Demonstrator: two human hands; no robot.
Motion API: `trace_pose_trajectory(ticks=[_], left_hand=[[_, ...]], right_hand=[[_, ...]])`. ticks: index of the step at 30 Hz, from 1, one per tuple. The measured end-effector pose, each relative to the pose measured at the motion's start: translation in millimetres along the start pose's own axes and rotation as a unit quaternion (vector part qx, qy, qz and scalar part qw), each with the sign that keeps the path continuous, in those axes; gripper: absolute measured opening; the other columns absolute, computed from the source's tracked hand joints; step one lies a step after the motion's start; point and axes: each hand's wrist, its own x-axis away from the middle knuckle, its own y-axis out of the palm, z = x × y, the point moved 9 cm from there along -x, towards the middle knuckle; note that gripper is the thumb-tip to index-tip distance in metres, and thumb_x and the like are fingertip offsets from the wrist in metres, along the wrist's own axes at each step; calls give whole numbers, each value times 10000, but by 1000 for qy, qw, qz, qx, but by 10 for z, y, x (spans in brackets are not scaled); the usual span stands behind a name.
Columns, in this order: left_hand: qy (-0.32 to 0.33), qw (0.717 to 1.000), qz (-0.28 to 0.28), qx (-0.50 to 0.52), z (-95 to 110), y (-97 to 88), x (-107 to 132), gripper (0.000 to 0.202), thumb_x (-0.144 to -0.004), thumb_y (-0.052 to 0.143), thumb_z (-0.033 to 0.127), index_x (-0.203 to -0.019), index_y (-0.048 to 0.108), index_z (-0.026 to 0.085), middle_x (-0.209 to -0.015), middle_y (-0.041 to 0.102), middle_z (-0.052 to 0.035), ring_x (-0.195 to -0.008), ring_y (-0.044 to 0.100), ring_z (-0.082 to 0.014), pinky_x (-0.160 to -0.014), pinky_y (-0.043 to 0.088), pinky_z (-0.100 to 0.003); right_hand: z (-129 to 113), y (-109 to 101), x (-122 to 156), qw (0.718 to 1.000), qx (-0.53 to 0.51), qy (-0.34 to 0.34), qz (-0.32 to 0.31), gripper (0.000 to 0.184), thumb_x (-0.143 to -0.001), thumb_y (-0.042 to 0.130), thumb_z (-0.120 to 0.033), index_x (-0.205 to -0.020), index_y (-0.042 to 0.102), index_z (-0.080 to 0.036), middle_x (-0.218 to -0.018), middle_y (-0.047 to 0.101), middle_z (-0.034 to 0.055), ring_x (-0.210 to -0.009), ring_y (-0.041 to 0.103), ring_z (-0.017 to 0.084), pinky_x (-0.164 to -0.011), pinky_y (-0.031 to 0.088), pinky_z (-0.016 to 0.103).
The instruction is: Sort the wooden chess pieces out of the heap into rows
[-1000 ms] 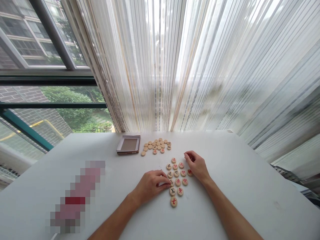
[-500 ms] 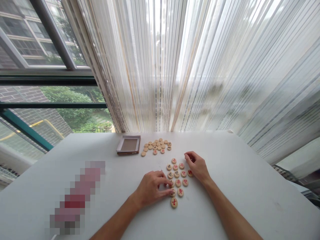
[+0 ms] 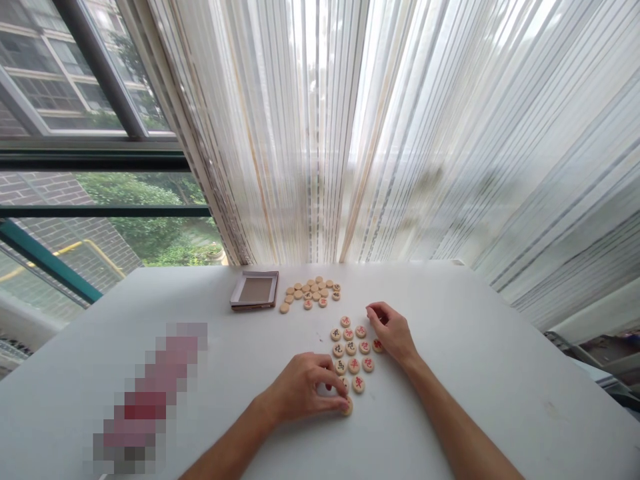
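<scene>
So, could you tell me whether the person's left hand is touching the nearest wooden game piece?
Touching. The head view shows the left hand with its fingertips lying over the nearest wooden piece, half covering it, with no gap.

Illegible red, black characters on wooden discs [image 3: 353,365]

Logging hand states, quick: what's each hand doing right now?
Left hand: closed, fingertips on the nearest round wooden game piece.
Right hand: loosely curled; whether it holds anything cannot be told.
</scene>
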Motion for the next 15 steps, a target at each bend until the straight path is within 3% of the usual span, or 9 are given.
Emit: trace_pose_trajectory(ticks=[11, 15], left_hand=[[10, 1000, -14, -9, -4, 27, 20, 208, -811, 717, 485, -895, 798, 312, -770, 680, -4, -652, 600, -127, -701, 449, -254], [-16, 999, 29, 21, -95, -62, 6, 237, -854, 681, 452, -968, 776, 268, -815, 668, -19, -602, 555, -113, -617, 457, -227]], right_hand=[[7, -3, 0, 1000, -4, -4, 6, 377, -885, 513, -534, -875, 687, -199, -772, 730, 52, -637, 631, 193, -636, 509, 300], [18, 2, -1, 1000, -4, -4, 5, 365, -890, 516, -525, -875, 684, -202, -775, 729, 46, -637, 629, 190, -639, 506, 296]])
